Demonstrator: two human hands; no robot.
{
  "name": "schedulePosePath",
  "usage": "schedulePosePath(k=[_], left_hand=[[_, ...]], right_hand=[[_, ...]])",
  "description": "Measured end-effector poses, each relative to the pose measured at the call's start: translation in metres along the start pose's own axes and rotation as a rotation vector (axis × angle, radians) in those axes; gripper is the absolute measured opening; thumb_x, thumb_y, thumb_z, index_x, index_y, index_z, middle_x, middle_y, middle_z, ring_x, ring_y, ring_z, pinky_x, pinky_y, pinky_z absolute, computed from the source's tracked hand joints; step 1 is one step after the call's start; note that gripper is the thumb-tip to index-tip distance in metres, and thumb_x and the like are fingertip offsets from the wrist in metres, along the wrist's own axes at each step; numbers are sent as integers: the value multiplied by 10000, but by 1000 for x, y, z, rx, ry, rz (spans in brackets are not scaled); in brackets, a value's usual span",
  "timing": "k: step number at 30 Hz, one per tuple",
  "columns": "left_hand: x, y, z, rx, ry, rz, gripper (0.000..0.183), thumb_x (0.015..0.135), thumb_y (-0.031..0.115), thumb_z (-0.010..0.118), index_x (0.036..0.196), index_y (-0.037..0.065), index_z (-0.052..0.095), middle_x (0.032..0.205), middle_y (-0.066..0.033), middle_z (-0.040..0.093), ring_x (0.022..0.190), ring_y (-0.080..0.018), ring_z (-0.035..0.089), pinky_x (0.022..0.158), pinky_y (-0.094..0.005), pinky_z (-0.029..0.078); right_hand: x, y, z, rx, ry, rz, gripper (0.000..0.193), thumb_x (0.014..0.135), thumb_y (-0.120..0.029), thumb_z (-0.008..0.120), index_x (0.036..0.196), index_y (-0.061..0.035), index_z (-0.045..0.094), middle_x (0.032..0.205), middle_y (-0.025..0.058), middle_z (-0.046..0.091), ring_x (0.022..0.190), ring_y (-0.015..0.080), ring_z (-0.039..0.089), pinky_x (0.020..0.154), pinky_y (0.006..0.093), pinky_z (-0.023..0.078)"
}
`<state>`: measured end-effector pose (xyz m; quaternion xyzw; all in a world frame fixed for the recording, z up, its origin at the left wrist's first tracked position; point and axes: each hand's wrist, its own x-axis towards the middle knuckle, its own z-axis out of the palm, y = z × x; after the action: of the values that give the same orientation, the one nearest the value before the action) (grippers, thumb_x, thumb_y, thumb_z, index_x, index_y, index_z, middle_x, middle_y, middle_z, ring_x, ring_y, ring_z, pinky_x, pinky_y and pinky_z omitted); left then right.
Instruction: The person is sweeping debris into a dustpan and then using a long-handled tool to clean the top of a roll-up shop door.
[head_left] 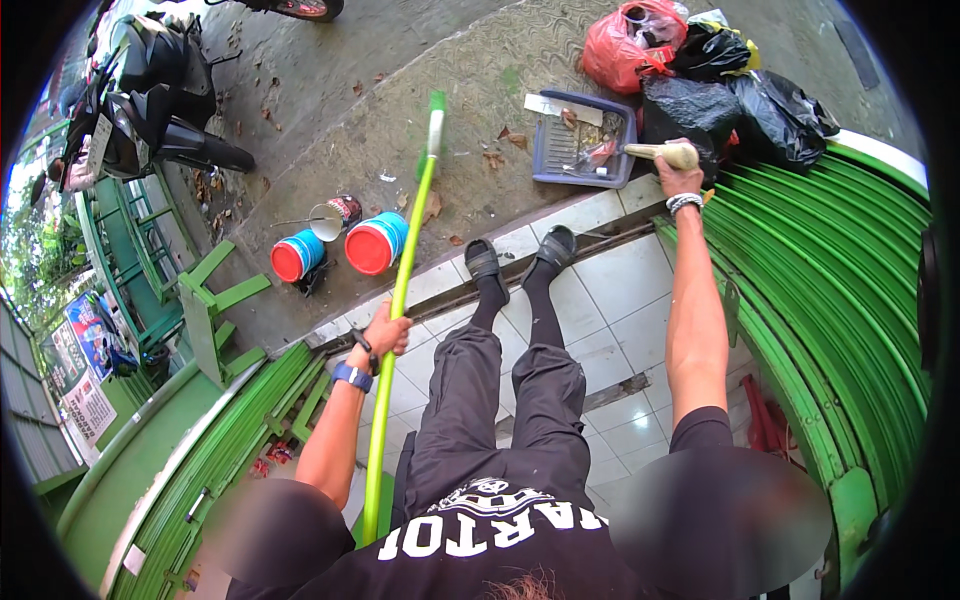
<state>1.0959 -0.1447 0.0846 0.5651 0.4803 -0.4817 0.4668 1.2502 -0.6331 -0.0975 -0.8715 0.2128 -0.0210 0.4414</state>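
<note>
My left hand [385, 332] is closed around the long yellow-green handle of a broom [410, 250]. Its green and white head [436, 125] rests on the concrete ahead of my feet. At the far right, my right hand [682, 180] grips the pale rounded handle [660, 153] of a dustpan. The blue-grey pan [580, 183] lies on the ground beside the tiled step, with dry leaves, bits of litter and a pale strip in it.
Black bags [690, 105] and a red bag [630, 55] are heaped beyond the dustpan. Two blue tubs with red lids [370, 248] stand left of the broom. Green folding gates [840, 270] flank me. A motorcycle [150, 115] is parked far left. Dry leaves [493, 159] dot the concrete.
</note>
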Motion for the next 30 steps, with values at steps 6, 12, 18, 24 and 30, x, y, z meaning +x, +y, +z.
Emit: schedulePosePath(k=[6,12,18,24,30], left_hand=[[-22,37,75,-133,-294,-37,274,822,18,457,1053,103,338,550,24,316,400,-58,298,334,-199,255],[-91,8,57,5,-230,76,315,824,26,456,1102,130,352,541,24,337,380,-60,315,315,-204,270],[-82,-55,-38,101,194,-1,347,783,26,472,1074,110,303,527,-3,370,371,-98,383,298,-247,317],[-12,-38,-43,-279,-59,-69,293,787,-12,447,953,128,249,557,11,329,396,-77,332,319,-219,296],[-85,-25,-14,-354,-251,-44,323,816,36,466,1105,128,354,534,51,306,371,-46,282,310,-197,260]], right_hand=[[-1,-24,11,-83,16,-20,263,666,-212,659,871,-113,528,779,87,621,775,264,620,685,333,473],[1,0,10,-18,23,-27,274,669,-217,687,894,-129,557,767,42,626,730,155,617,692,298,471],[4,-5,-3,-107,-35,-106,241,707,-203,672,905,-132,555,769,20,621,731,105,597,678,268,467],[-18,-40,29,-54,-148,-80,230,723,-200,658,909,-120,549,782,26,609,749,102,589,688,268,460],[-26,-40,31,-184,-144,-141,267,715,-229,666,930,-121,548,807,32,616,757,151,608,697,285,465]])
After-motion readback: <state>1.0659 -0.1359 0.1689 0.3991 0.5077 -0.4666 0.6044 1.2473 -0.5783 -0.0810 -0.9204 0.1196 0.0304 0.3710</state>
